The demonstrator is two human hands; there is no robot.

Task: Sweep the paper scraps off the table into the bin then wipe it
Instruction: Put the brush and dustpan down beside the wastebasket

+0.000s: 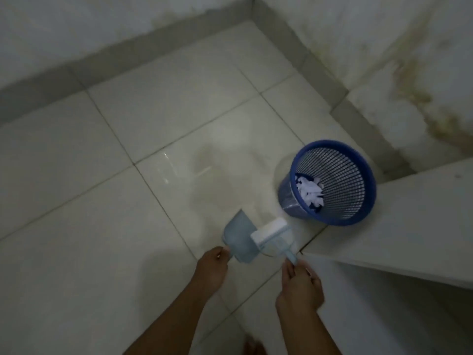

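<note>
While the left hand (212,265) grips a pale dustpan (239,240), the right hand (300,283) seemingly pinches a brush (271,235) handle near the blue bin (332,181) holding paper scraps (311,190).

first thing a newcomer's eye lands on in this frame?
The round blue mesh plastic bin, standing on the pale tiled floor beside the white table, with white paper scraps in its bottom. Next, at lower centre, the left hand holds a pale blue plastic dustpan and the right hand a pale blue hand brush with white bristles.
</note>
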